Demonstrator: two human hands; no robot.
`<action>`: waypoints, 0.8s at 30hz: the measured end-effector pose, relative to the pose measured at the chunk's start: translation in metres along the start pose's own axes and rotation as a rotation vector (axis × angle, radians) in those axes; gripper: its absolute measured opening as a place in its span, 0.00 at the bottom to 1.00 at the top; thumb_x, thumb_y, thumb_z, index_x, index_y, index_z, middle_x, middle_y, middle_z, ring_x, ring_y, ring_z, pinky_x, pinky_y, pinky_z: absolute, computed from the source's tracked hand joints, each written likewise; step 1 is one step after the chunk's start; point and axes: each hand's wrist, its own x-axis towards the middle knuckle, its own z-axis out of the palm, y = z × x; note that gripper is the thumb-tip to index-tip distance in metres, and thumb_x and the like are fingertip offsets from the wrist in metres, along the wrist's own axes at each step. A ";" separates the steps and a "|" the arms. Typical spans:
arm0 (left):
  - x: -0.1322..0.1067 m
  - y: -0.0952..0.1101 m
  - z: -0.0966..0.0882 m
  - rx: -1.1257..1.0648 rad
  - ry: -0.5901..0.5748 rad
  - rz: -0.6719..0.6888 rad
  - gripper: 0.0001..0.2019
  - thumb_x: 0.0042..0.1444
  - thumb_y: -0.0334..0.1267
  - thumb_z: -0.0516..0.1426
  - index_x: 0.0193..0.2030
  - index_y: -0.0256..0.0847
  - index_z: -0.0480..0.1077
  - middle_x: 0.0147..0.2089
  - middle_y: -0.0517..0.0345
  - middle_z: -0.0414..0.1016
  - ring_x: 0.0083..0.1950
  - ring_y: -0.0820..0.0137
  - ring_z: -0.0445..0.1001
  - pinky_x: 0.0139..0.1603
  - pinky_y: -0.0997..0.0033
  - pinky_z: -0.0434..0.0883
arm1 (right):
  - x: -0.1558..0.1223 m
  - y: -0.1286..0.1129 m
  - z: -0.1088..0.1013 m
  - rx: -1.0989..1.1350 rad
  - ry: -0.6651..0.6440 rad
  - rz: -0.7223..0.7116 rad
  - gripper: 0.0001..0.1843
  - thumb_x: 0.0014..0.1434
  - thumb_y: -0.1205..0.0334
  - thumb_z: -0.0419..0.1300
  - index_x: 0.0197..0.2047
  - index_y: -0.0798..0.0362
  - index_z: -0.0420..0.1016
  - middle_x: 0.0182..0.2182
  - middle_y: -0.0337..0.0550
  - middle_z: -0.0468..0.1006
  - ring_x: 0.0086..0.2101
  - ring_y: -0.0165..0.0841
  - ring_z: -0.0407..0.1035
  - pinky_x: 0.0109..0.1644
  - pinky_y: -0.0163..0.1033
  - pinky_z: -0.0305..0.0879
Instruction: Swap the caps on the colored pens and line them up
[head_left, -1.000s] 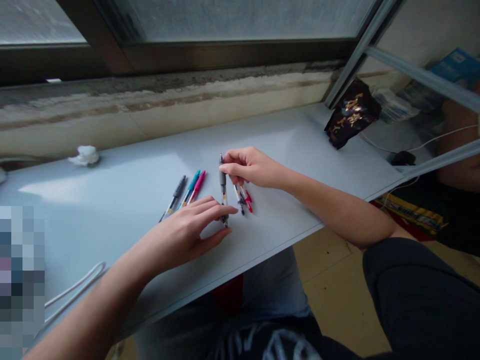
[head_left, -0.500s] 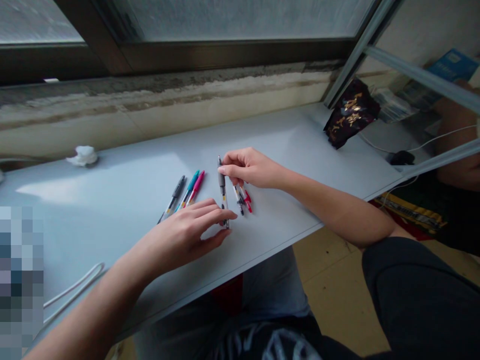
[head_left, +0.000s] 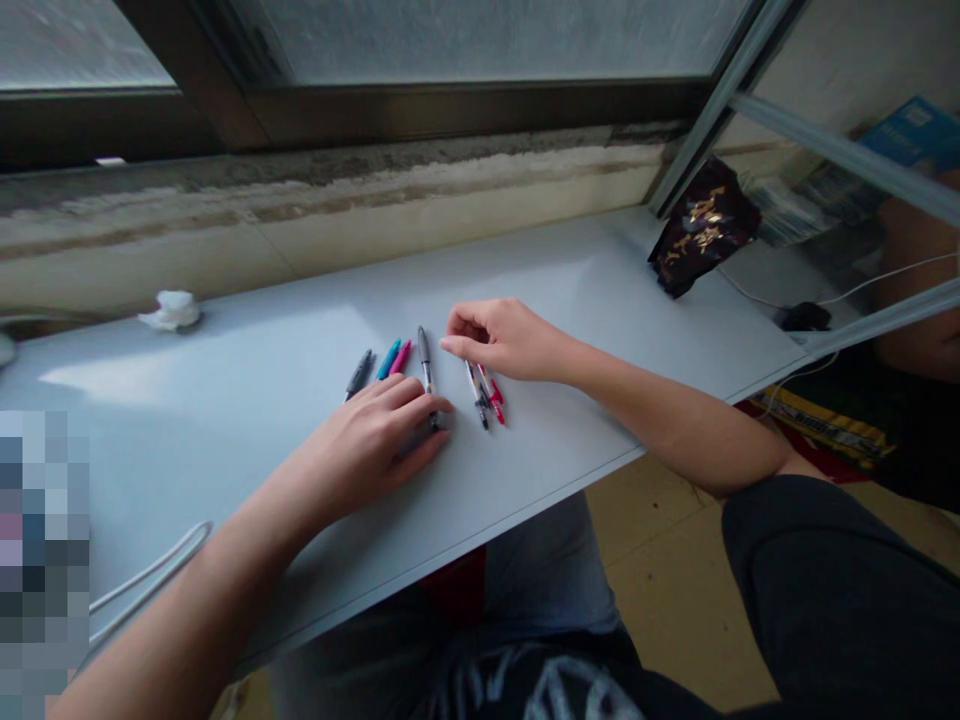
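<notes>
While a grey pen (head_left: 425, 362) is covered at its lower end by the spread left hand (head_left: 367, 445), the loosely curled right hand (head_left: 510, 340) is held empty just above a red pen (head_left: 493, 396).

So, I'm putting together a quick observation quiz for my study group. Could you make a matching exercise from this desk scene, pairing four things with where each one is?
Things
1. Left hand
2. Right hand
3. Crumpled white tissue
4. Dark bag with gold print

Places
A. At the far right end of the desk, by the window frame
B. Nearest the red pen and the black pen
C. Over the lower end of the grey pen
D. Toward the left of the desk, near the wall

Pairs: 1-C, 2-B, 3-D, 4-A
</notes>
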 end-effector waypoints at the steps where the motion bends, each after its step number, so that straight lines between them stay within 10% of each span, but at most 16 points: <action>1: 0.000 0.000 0.000 0.003 0.007 -0.002 0.11 0.76 0.39 0.55 0.55 0.42 0.78 0.44 0.50 0.78 0.47 0.58 0.77 0.50 0.59 0.77 | -0.001 -0.001 -0.001 -0.038 -0.017 0.006 0.11 0.73 0.58 0.61 0.38 0.55 0.72 0.27 0.35 0.73 0.30 0.30 0.65 0.40 0.37 0.57; 17: 0.003 0.007 0.004 0.029 0.012 0.035 0.17 0.77 0.38 0.54 0.68 0.46 0.74 0.62 0.46 0.81 0.62 0.54 0.79 0.69 0.45 0.74 | -0.005 -0.005 -0.002 -0.351 -0.252 -0.002 0.16 0.77 0.59 0.61 0.59 0.57 0.83 0.51 0.54 0.78 0.44 0.37 0.72 0.53 0.41 0.62; 24: -0.004 -0.004 -0.007 0.346 0.042 -0.403 0.18 0.75 0.52 0.56 0.52 0.39 0.76 0.48 0.41 0.78 0.50 0.48 0.78 0.53 0.47 0.76 | -0.005 -0.003 -0.001 -0.341 -0.247 -0.020 0.15 0.76 0.59 0.63 0.58 0.60 0.83 0.51 0.55 0.79 0.43 0.37 0.71 0.53 0.40 0.63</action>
